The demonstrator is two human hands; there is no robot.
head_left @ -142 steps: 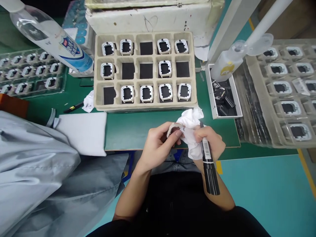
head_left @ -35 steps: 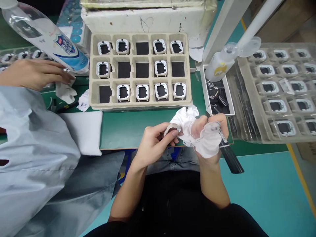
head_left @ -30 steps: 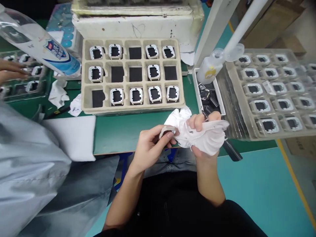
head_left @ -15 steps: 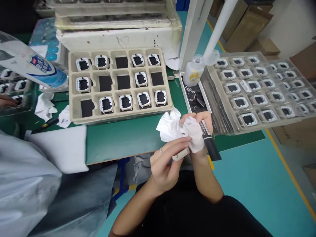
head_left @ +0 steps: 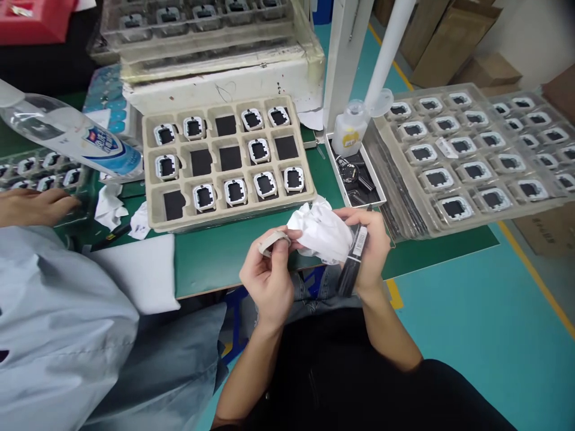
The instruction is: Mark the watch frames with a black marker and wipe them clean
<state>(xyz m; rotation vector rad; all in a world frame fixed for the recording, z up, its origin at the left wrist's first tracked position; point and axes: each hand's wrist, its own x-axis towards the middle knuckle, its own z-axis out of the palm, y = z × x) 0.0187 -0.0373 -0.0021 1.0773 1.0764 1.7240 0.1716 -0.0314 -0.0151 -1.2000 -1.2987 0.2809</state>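
Observation:
Between the thumb and fingers of my left hand [head_left: 269,281] is a beige watch case [head_left: 272,240], turned edge-on. My right hand [head_left: 372,251] is closed around a crumpled white tissue [head_left: 320,230] and a black marker pen [head_left: 353,260] with a white label, the pen slanting down across the palm side. The tissue hangs between both hands and touches the left fingertips. Beyond the hands, a beige tray [head_left: 215,217] carries several similar watch cases [head_left: 236,191] in its compartments; other compartments show only a dark base.
Right of the tray stands a white box [head_left: 357,200] with black parts and a plastic bottle [head_left: 349,129]. Stacked trays [head_left: 399,179] of cases fill the right. At left are a large clear bottle [head_left: 85,134], tissues, a white pad [head_left: 139,275] and a co-worker's hand [head_left: 38,206].
My left hand has moved left and up with the watch case, away from the right hand. The tissue now spreads between the hands, and the marker has swung to point down-left.

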